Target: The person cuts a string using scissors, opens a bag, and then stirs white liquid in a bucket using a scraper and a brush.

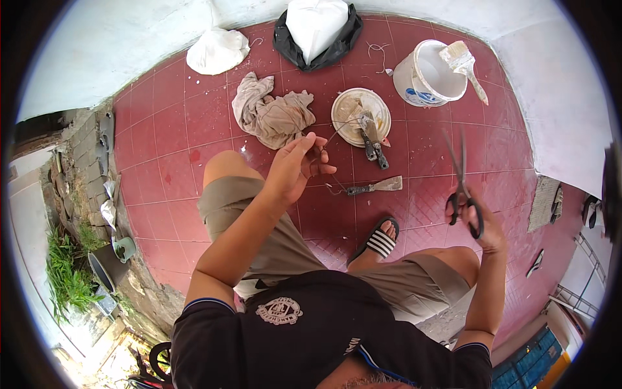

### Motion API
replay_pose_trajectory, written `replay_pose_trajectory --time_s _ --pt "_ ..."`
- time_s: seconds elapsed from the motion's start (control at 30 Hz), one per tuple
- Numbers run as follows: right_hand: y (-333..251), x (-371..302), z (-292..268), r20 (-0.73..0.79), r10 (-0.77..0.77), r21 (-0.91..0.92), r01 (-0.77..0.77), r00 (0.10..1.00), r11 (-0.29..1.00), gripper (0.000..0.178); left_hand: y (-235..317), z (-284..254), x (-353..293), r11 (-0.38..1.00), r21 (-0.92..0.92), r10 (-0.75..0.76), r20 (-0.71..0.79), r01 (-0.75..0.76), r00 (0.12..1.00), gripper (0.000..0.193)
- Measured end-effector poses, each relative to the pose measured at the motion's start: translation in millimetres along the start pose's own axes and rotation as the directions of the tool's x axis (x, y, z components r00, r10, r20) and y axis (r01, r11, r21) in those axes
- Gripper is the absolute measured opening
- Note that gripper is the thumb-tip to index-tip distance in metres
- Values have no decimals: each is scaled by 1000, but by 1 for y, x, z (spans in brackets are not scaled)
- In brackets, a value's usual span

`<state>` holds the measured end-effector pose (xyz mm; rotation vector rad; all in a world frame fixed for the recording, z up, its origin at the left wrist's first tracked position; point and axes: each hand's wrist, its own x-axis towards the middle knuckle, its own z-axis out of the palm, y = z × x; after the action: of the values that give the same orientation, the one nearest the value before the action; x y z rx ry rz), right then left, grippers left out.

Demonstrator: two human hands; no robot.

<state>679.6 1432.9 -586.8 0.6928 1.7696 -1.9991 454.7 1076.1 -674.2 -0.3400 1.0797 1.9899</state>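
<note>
Lettering: white crest with small text on black cotton shirt; blue printing on side of white plastic bucket. Right hand: fingers curled through the loops of black-handled metal scissors; blades point away from the wearer, slightly parted, over red floor tiles. Left hand: thumb and forefinger pinched together on thin dark strand, other fingers loosely bent. Strand bowed, extending rightward from fingertips toward round, stained, off-white lid.
</note>
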Motion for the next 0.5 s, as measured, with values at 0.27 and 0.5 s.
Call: replay_pose_trajectory --time_s 0.27,0.5 --pt "-11 51 153 341 157 -102 -130 927 986 68 3 -12 2 990 13 138 81 -139 987 27" --pt "-8 67 179 457 -39 12 38 889 999 70 11 -18 -5 956 -261 203 253 -135 946 30"
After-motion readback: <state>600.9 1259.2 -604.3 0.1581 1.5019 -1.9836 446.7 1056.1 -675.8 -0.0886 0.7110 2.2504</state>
